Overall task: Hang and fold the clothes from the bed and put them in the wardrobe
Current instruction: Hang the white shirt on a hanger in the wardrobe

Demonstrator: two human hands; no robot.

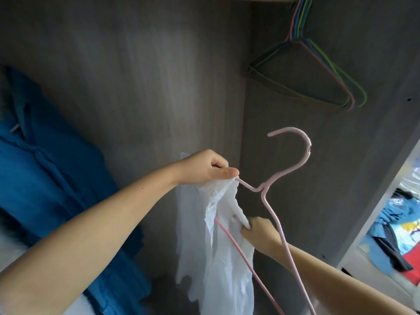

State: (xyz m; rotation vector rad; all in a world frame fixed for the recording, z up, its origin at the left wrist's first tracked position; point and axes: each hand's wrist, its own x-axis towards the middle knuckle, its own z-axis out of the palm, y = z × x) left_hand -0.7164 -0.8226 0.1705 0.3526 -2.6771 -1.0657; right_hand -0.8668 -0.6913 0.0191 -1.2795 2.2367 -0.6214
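A thin white garment (225, 264) hangs partly on a pink wire hanger (293, 144) inside the grey wardrobe (136, 76). My left hand (209, 169) pinches the garment's top edge together with the hanger's left arm. Lower down, my right hand (261, 233) grips a fold of the white cloth beside the hanger's right arm. The hanger's hook points up, free of the rail.
A bunch of several coloured empty hangers (318, 71) hangs from the rail at the top right. A blue shirt (52, 169) hangs at the left. Colourful clothes (400, 230) lie on the bed outside, at the right edge.
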